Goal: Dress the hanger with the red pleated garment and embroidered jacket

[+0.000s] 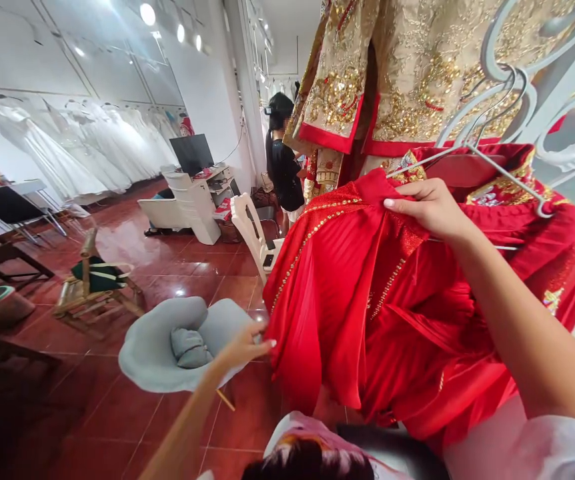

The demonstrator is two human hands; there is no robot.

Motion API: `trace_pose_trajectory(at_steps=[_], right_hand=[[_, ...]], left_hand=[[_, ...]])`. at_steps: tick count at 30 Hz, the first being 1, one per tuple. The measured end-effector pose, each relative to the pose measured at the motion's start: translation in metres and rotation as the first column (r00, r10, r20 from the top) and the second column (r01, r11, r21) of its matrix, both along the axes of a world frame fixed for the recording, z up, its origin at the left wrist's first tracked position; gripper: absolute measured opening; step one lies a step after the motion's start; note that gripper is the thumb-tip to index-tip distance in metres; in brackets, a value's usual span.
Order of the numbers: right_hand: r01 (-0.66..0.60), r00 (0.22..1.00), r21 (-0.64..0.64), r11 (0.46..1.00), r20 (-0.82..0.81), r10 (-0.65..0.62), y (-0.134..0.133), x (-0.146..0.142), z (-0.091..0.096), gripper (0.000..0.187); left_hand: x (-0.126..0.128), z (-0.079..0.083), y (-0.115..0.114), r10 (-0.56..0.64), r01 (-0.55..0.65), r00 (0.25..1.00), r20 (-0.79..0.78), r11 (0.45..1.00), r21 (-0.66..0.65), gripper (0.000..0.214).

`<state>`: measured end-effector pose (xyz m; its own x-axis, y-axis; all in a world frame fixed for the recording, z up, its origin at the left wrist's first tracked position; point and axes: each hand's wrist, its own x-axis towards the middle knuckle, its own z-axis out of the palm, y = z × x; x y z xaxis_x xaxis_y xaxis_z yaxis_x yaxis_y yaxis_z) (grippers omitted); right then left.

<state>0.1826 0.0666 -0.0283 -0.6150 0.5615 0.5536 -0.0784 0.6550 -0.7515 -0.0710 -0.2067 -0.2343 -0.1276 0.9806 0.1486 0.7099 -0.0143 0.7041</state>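
Note:
A red pleated garment [397, 300] with gold bead trim hangs in front of me from a white wire hanger [492, 150]. My right hand [430, 207] is closed on the garment's upper edge near the hanger. Lower down, my left hand [245, 347] pinches the garment's left hem. Behind it hangs a gold embroidered robe [417, 73] with red borders.
A grey padded chair [167, 350] stands on the red tiled floor by my left hand. A white plastic chair [250, 230], a bamboo chair [92, 283] and a white desk with a monitor [192, 153] lie beyond. Another person [285, 167] stands by the robe. White dresses line the left wall.

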Motion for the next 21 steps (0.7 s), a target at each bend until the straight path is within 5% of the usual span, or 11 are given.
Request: trace_pose_trajectory(at_steps=[3, 5, 9, 13, 15, 17, 19, 21], right_hand=[[0.007, 1.000, 0.003, 1.000, 0.027, -0.007, -0.005, -0.002, 0.001, 0.025], [0.042, 0.998, 0.052, 0.998, 0.041, -0.044, -0.019, 0.002, 0.008, 0.024], [0.225, 0.973, 0.174, 0.959, -0.099, -0.211, -0.052, 0.017, 0.026, 0.017], [0.296, 0.936, 0.046, 0.954, -0.215, -0.280, -0.042, 0.017, 0.011, 0.016], [0.262, 0.934, -0.093, 0.961, -0.224, -0.277, -0.022, 0.011, -0.005, 0.018], [0.229, 0.928, -0.194, 0.954, -0.252, -0.274, -0.007, 0.007, -0.019, 0.021], [0.196, 0.931, -0.227, 0.954, -0.263, -0.254, -0.001, 0.006, -0.027, 0.023], [0.152, 0.951, -0.231, 0.961, -0.232, -0.206, -0.004, 0.008, -0.027, 0.024]], left_hand=[[0.026, -0.049, 0.001, 0.076, -0.079, 0.996, -0.046, 0.995, -0.055, 0.012], [0.031, -0.064, -0.003, 0.183, -0.187, 0.976, -0.116, 0.982, -0.020, 0.016], [0.008, -0.081, -0.028, 0.470, -0.419, 0.845, -0.254, 0.878, 0.230, 0.018], [-0.013, -0.116, -0.044, 0.595, -0.512, 0.756, -0.273, 0.797, 0.319, 0.019], [-0.013, -0.132, -0.038, 0.576, -0.517, 0.777, -0.252, 0.814, 0.265, 0.018], [-0.011, -0.134, -0.023, 0.458, -0.442, 0.860, -0.226, 0.889, 0.119, 0.017], [-0.010, -0.117, -0.004, 0.236, -0.247, 0.958, -0.163, 0.968, -0.046, 0.009], [-0.013, -0.081, 0.019, 0.050, -0.055, 0.997, -0.062, 0.995, -0.079, 0.012]])
